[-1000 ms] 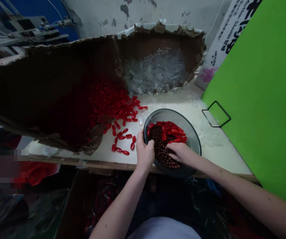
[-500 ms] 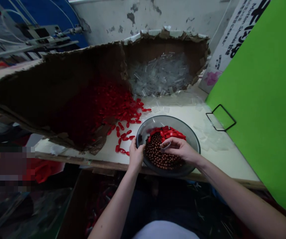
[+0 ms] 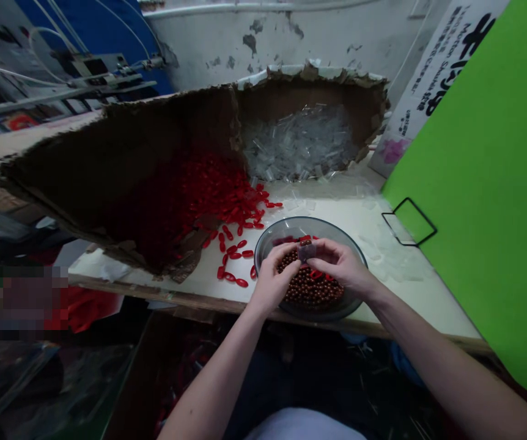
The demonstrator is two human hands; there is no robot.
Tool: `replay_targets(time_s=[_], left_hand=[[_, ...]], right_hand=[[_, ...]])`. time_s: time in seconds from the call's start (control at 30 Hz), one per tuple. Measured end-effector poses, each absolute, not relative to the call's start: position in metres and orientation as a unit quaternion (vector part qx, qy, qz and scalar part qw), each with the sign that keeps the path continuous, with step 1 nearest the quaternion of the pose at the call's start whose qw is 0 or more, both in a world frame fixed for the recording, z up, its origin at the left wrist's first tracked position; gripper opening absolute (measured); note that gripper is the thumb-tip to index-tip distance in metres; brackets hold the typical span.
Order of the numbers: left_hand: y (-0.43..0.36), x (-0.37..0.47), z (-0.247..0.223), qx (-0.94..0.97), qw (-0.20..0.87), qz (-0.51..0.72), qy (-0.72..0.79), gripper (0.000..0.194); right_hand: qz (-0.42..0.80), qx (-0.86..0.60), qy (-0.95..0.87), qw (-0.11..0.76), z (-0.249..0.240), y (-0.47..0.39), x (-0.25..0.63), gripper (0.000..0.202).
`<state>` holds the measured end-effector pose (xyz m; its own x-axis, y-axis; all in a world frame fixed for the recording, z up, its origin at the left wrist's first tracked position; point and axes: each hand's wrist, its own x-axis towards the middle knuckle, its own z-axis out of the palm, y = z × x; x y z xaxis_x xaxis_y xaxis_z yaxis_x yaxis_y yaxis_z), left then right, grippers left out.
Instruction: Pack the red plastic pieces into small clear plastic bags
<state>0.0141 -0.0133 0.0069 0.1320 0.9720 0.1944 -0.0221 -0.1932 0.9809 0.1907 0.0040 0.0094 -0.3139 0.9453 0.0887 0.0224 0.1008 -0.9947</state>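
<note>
Over the bowl, my right hand (image 3: 343,266) pinches a small clear plastic sleeve (image 3: 307,253) between thumb and fingers. My left hand (image 3: 275,275) has its thumb and fingertips closed at the sleeve's left edge. Brown beads (image 3: 306,242) show at the top of the sleeve. Beneath both hands sits a grey translucent bowl (image 3: 332,230) near the table's front edge. It holds many round brown beads (image 3: 312,294) and some glossy red pieces (image 3: 317,275), partly hidden by my hands.
A torn cardboard box (image 3: 139,122) lies open behind the bowl, with a heap of red pieces (image 3: 203,189) spilling out and a pile of clear plastic sleeves (image 3: 300,140) on its right. A green board (image 3: 488,201) with a wire handle (image 3: 410,221) bounds the right side.
My left hand has left the bowl's rim and come in to the sleeve. My right hand has lifted slightly with the sleeve, which now stands between both hands. The view has shifted slightly.
</note>
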Motion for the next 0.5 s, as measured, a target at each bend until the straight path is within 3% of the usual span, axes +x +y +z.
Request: replay_targets(time_s=[0.3,0.5], left_hand=[[-0.008,0.022,0.000,0.449,0.653,0.473,0.384,0.023],[-0.006,0.017,0.006,0.431,0.752,0.353,0.351,0.029]], right_hand=[[0.447,-0.430,-0.688,0.377,0.024,0.000,0.209,0.041],[0.336,-0.398,-0.830,0.201,0.065,0.011,0.219,0.031]])
